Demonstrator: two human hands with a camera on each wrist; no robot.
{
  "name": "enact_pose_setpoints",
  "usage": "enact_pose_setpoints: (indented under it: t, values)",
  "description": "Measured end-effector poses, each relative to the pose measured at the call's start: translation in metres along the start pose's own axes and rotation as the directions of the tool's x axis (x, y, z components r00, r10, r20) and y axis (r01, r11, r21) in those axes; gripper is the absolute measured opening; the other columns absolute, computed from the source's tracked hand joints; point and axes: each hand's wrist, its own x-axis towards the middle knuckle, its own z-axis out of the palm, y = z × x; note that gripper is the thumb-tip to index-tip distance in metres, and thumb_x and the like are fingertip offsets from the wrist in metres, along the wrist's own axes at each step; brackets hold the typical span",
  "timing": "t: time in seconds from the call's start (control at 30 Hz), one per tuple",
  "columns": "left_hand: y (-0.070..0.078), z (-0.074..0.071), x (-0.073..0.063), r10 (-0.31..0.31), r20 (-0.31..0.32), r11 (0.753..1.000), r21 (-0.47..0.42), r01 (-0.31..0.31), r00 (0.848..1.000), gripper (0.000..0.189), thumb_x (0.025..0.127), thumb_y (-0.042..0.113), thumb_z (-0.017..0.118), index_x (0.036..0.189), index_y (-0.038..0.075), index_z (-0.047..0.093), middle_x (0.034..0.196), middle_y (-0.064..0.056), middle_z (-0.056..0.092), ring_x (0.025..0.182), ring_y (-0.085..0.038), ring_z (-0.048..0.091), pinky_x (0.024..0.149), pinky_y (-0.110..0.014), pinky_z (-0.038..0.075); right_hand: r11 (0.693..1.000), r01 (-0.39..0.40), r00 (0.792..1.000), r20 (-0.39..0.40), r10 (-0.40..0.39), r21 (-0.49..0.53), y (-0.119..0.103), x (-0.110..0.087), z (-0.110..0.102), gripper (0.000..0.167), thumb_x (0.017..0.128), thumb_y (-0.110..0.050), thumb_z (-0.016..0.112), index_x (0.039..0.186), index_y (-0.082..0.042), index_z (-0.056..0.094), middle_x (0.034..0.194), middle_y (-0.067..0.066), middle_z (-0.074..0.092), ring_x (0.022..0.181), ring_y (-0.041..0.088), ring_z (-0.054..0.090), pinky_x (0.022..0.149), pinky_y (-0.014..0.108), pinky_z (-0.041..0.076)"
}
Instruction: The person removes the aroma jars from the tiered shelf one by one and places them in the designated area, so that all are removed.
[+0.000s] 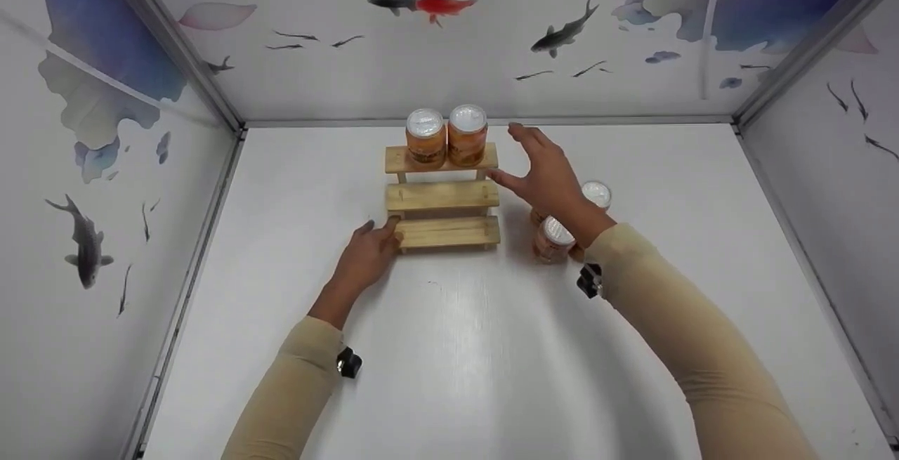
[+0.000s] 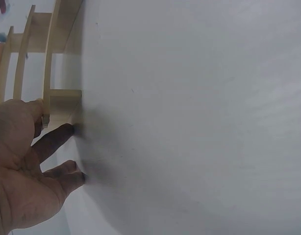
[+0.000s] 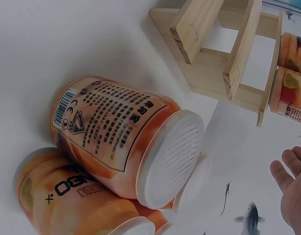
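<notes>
A three-tier wooden rack [image 1: 442, 195] stands on the white table. Two orange jars with white lids, a left jar [image 1: 425, 138] and a right jar [image 1: 467, 135], sit side by side on its top tier. My left hand [image 1: 366, 255] holds the left end of the lowest tier; in the left wrist view, thumb and finger meet at the plank's end [image 2: 46, 115] while other fingers reach down to the table. To the right of the top jars, my right hand [image 1: 551, 175] is raised with fingers spread and nothing in it.
Several more orange jars [image 1: 555, 239] stand right of the rack, partly hidden under my right forearm. The right wrist view shows a printed label on the nearest jar [image 3: 111, 127]. Walls painted with fish enclose the table; the back wall [image 1: 449, 88] rises close behind the rack.
</notes>
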Motion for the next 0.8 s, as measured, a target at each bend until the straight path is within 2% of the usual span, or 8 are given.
enact_pose_setpoints:
  t: [0.17,0.27,0.47,0.63,0.8]
  values:
    - [-0.009,0.004,0.006,0.003,0.003,1.0,-0.001,-0.003,1.0,0.058,0.12,0.046,0.045,0.171,0.017,0.045,0.165,-0.015,0.057,0.166,-0.049,0.034,0.132,-0.066,0.035,1.0,-0.005,1.0,0.011,0.005,0.014,-0.008,0.007,0.005,0.091,0.099,-0.049,0.084,0.169,-0.009,0.041,0.163,0.017,0.056,0.15,0.041,0.058,0.124,0.059,0.047]
    - [-0.018,0.01,0.01,0.028,-0.023,1.0,-0.002,-0.028,0.999,0.06,0.119,0.049,0.044,0.169,0.017,0.047,0.163,-0.016,0.059,0.164,-0.051,0.036,0.13,-0.068,0.037,0.999,-0.005,1.0,0.013,0.005,0.035,-0.012,0.012,0.008,0.096,0.1,-0.048,0.084,0.172,-0.008,0.035,0.164,0.018,0.055,0.151,0.041,0.056,0.126,0.06,0.045]
    - [-0.013,0.008,0.007,0.036,-0.037,0.999,-0.008,-0.036,0.999,0.059,0.119,0.05,0.044,0.168,0.018,0.049,0.159,-0.017,0.063,0.162,-0.053,0.038,0.127,-0.07,0.039,0.998,-0.001,1.0,0.019,0.0,0.064,-0.019,0.02,0.013,0.098,0.1,-0.05,0.082,0.173,-0.007,0.032,0.166,0.019,0.052,0.153,0.042,0.053,0.128,0.061,0.042]
    - [-0.002,0.001,0.0,0.024,-0.022,0.999,-0.026,-0.025,0.999,0.057,0.119,0.043,0.049,0.169,0.014,0.047,0.159,-0.02,0.062,0.164,-0.052,0.035,0.13,-0.067,0.037,0.997,-0.004,1.0,0.009,0.003,0.071,-0.022,0.028,0.014,0.095,0.102,-0.043,0.083,0.172,-0.006,0.032,0.164,0.02,0.055,0.152,0.042,0.054,0.126,0.06,0.044]
    - [-0.002,0.001,0.001,0.011,-0.021,0.999,-0.03,-0.012,1.0,0.058,0.119,0.043,0.048,0.169,0.014,0.046,0.163,-0.018,0.059,0.165,-0.051,0.035,0.131,-0.066,0.035,0.997,-0.006,1.0,0.005,0.005,0.073,-0.025,0.034,0.016,0.093,0.103,-0.039,0.082,0.172,-0.003,0.032,0.161,0.022,0.056,0.151,0.042,0.055,0.126,0.059,0.044]
